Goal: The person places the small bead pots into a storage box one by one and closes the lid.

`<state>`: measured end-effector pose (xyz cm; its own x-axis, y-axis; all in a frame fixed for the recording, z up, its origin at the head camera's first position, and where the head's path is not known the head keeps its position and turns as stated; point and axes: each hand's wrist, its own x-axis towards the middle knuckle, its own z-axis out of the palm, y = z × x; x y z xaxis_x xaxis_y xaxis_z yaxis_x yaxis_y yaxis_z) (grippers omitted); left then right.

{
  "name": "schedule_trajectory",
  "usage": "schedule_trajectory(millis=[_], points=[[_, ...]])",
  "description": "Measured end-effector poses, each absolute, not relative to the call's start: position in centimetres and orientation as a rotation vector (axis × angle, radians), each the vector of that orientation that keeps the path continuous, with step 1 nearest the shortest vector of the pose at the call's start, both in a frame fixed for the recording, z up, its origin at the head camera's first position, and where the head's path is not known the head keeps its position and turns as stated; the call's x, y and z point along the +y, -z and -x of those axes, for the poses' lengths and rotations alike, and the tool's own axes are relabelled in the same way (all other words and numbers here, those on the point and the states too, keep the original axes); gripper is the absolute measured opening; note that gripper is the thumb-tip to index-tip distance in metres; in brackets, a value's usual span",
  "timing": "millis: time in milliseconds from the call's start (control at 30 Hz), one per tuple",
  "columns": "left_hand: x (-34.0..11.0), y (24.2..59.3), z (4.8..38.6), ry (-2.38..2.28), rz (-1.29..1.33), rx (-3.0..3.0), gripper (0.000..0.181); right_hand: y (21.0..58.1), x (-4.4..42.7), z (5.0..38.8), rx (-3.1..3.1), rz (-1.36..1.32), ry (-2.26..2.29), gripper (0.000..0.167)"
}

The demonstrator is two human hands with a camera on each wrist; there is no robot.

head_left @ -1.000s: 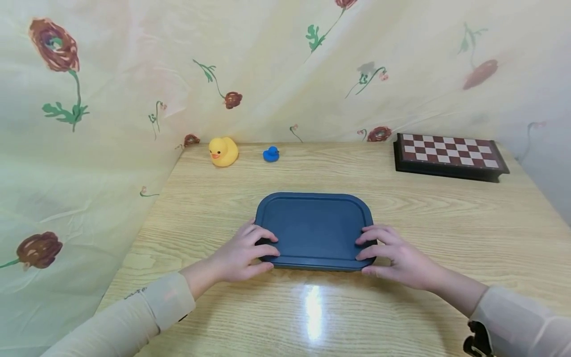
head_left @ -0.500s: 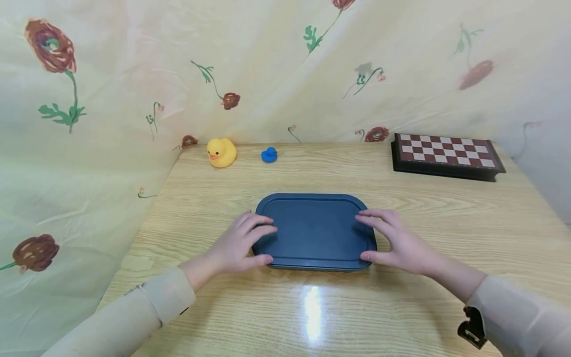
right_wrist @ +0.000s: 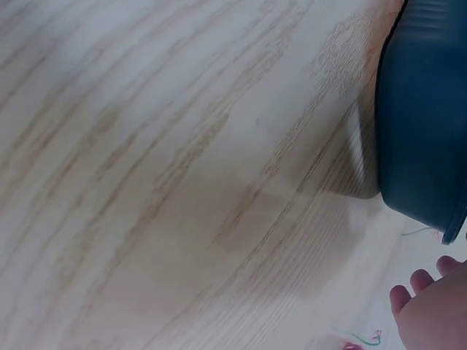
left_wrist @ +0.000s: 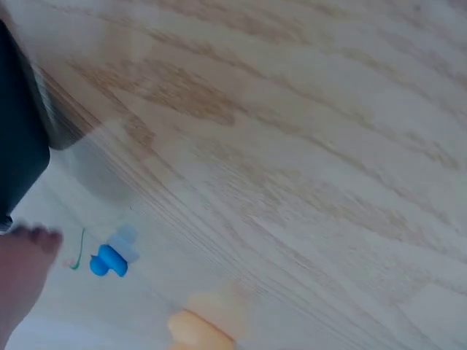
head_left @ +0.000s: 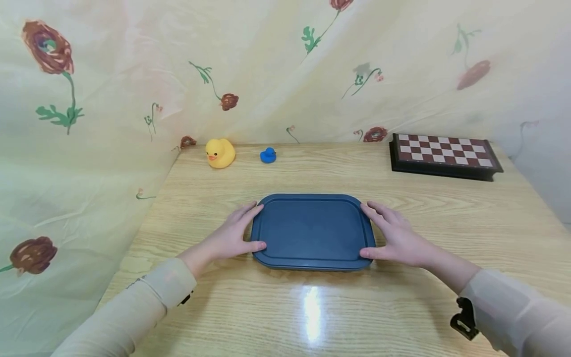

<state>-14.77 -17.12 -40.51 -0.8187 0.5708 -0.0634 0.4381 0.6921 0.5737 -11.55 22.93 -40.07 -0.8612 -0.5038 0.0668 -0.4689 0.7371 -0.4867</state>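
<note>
A dark blue rectangular box [head_left: 312,228] with rounded corners and a lid on top lies on the wooden table in the middle of the head view. My left hand [head_left: 227,237] is at its left end, fingers extended by the far corner and thumb over the near rim. At the other end, my right hand [head_left: 398,240] mirrors this, its thumb touching the lid near the front right corner. Part of the box's side [right_wrist: 422,124] shows in the right wrist view, with right fingertips below it. Whether the fingers press its sides cannot be told.
At the back left stand a yellow rubber duck [head_left: 220,153] and a small blue duck [head_left: 268,155]. A folded chessboard case [head_left: 441,154] sits at the back right. Flower-printed cloth [head_left: 267,59] borders the wooden table [head_left: 223,317] behind and at left.
Both hands have shifted from over the lid's ends outward to its sides, fingers straightening toward the far corners. The box stays in about the same place.
</note>
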Motion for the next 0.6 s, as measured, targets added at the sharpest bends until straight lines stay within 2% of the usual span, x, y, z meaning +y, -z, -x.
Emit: schedule_trajectory(millis=[600], points=[[-17.67,40.93,15.84,-0.787,-0.825,2.524,0.108,39.99,22.42,11.82,2.903,0.762,0.564,0.106]])
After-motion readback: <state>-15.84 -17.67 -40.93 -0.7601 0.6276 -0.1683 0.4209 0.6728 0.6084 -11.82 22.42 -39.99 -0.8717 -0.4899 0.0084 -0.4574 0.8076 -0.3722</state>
